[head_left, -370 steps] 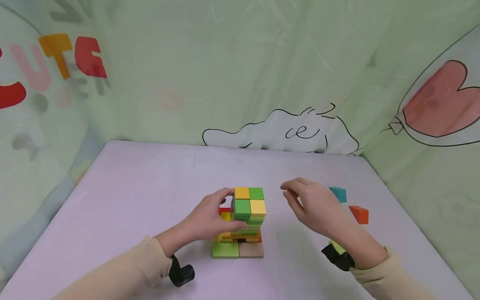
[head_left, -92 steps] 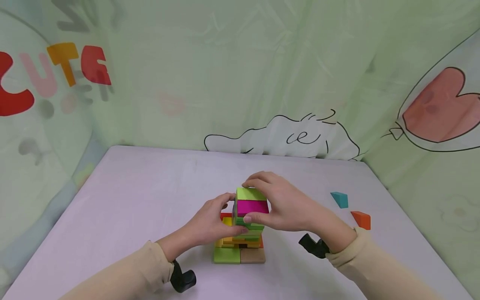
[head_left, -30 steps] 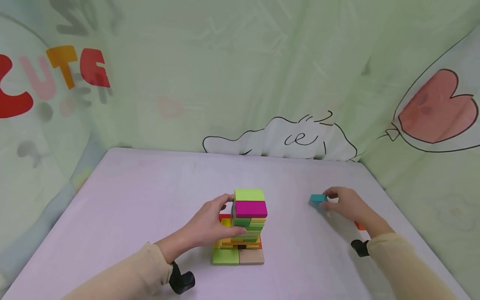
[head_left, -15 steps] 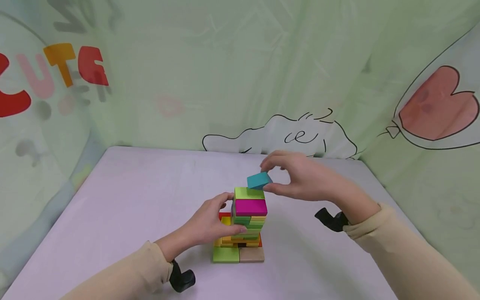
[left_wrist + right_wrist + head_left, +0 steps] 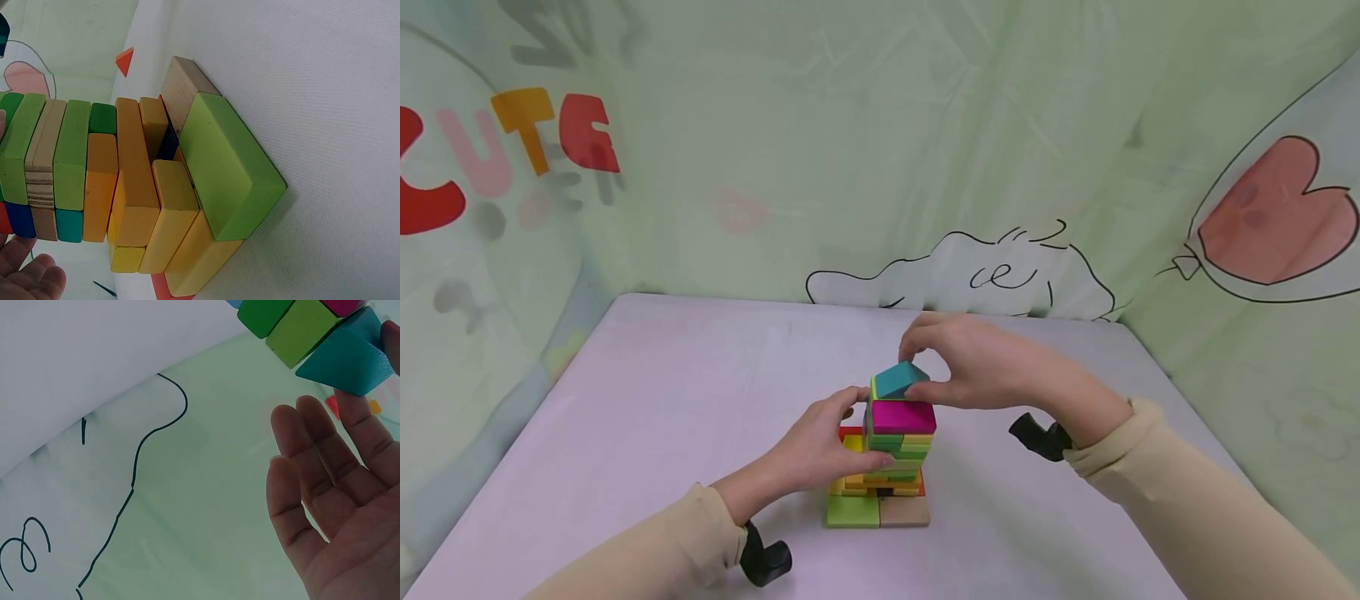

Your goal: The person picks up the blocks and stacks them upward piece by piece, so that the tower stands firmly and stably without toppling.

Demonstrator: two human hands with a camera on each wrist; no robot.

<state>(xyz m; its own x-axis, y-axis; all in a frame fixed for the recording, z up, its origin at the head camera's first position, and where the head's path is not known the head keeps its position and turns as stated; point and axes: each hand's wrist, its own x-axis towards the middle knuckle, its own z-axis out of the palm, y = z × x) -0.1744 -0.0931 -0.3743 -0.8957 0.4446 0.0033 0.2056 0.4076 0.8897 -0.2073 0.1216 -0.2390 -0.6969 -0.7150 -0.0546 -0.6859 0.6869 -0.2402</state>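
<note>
A tower of coloured wooden blocks (image 5: 901,417) stands mid-table on a wider base of green, bare-wood, yellow and red pieces. My left hand (image 5: 808,442) grips the tower's upper part, thumb in front and fingers at its left side. Between thumb and index finger, my right hand (image 5: 985,358) pinches a teal triangular block (image 5: 898,380) at the very top. Beneath it lie a light green block (image 5: 300,334) and a magenta block (image 5: 904,417). In the right wrist view the teal block (image 5: 347,359) touches the green one, and the other fingers extend away from it.
An orange triangular block (image 5: 125,62) lies on the table to the right, hidden by my right arm in the head view. The white tabletop (image 5: 700,358) ends at a printed cloth backdrop (image 5: 737,167).
My right hand picked up the teal triangular block from the right and carried it left, then lowered it onto the tower's top. My left hand has stayed on the tower.
</note>
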